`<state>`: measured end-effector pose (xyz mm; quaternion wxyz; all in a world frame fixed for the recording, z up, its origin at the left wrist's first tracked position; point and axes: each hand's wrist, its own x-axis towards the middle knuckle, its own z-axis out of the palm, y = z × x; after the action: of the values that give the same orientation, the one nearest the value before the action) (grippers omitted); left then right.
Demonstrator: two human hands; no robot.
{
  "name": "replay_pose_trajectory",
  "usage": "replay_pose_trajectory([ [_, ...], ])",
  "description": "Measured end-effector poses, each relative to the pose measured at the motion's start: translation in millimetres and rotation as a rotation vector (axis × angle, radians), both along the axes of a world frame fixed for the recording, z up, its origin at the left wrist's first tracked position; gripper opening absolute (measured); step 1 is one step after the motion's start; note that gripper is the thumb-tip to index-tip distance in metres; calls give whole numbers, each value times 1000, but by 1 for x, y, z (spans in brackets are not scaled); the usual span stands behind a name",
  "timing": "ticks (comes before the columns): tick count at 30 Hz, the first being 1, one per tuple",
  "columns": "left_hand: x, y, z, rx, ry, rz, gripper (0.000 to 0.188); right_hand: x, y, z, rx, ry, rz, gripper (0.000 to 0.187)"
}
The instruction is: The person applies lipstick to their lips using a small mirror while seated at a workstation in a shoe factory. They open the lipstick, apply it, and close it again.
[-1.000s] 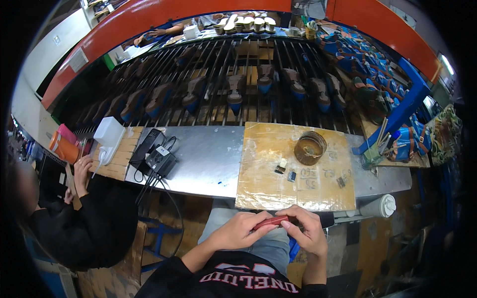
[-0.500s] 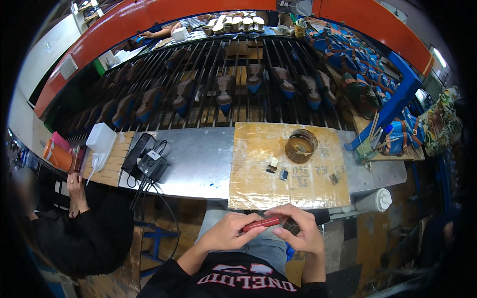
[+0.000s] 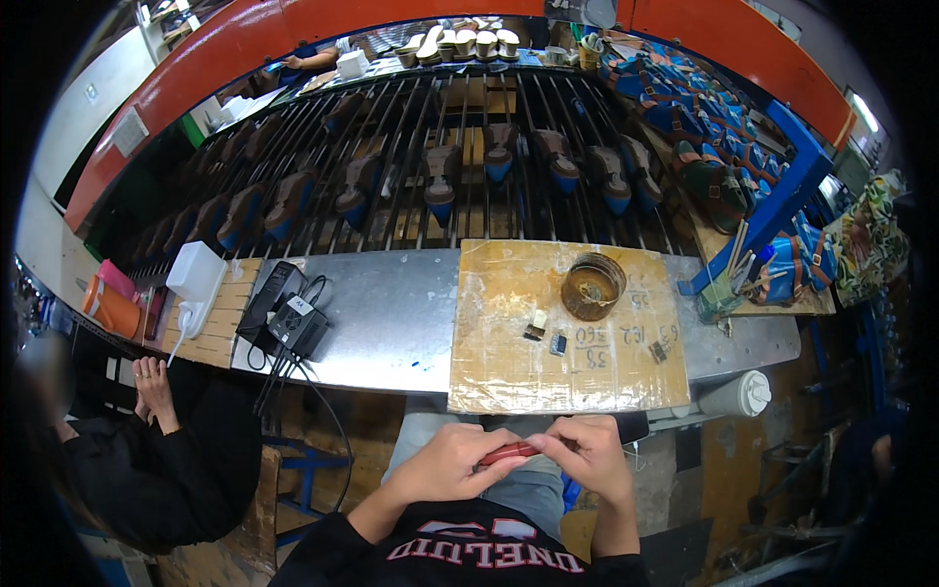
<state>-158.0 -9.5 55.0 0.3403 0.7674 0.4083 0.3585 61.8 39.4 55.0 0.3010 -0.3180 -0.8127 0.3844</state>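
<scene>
Above my lap, just short of the table's front edge, my left hand [image 3: 448, 464] is closed around a slim dark red tube-shaped thing [image 3: 506, 453]. My right hand [image 3: 590, 456] pinches its right end, thumb on top and fingers curled behind. Both hands cover much of it, so its exact kind does not show. Past my hands lies a cardboard sheet [image 3: 509, 367] with handwritten marks. On the sheet stand a round, stained brown tin [image 3: 585, 311] and a few small dark and pale blocks [image 3: 558, 344].
Beyond the metal tabletop [image 3: 377, 342], shoe soles [image 3: 441, 186] rest on a rack of rods. Left are black power adapters [image 3: 299, 326] with hanging cables and a white box [image 3: 196, 272]. A jar of brushes [image 3: 719, 302] stands right. Another person's hand [image 3: 153, 386] is far left.
My right hand has closed in on the red thing, its fingers curling and covering more of it. At left, the other person's hand has lowered slightly.
</scene>
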Motion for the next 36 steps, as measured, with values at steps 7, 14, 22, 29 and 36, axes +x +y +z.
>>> replay_pose_trajectory([
  [7, -8, 0, 2, -84, -170, 119, 20, -12, -3, 3, 9, 374, -84, 19],
  [14, -5, -1, -3, -42, 26, 64, 22, -5, -4, 5, -68, -32, -72, 23],
  [22, -12, 0, -3, -129, -32, -51, 22, -12, -1, 8, 59, 236, 42, 23],
  [29, -8, 4, -9, 211, 123, 143, 27, -17, 1, 5, -56, 65, -89, 21],
  [36, -28, 11, -18, 349, 128, 243, 27, -38, 14, 16, 42, -128, -55, 19],
])
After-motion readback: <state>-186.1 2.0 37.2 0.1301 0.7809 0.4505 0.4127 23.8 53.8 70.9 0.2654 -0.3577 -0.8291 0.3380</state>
